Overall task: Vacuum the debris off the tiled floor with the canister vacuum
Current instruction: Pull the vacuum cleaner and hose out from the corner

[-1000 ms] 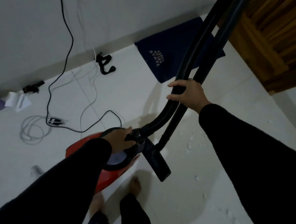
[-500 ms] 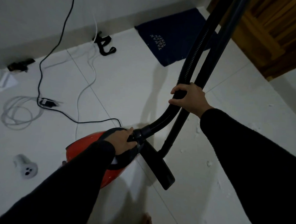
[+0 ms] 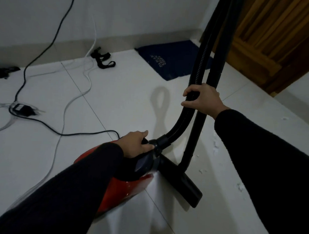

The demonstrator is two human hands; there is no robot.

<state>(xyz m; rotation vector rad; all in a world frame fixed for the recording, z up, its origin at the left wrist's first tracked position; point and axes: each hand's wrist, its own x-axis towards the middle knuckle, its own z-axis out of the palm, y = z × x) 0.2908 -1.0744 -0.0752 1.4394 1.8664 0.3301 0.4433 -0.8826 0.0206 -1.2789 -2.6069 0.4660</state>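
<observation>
Pale tiled floor (image 3: 115,101) fills your view, with a wooden door (image 3: 275,42) at upper right and a navy mat (image 3: 169,61) by the wall. The red canister vacuum (image 3: 123,187) sits under your left hand (image 3: 138,144), fingers curled over its black handle. Your right hand (image 3: 204,99) wraps the ribbed hose (image 3: 197,65) and wand (image 3: 193,141) together, fingers closed around both. The floor head (image 3: 184,186) rests beside white debris (image 3: 215,147).

Long black sleeves (image 3: 264,155), both arms; hands bare.
</observation>
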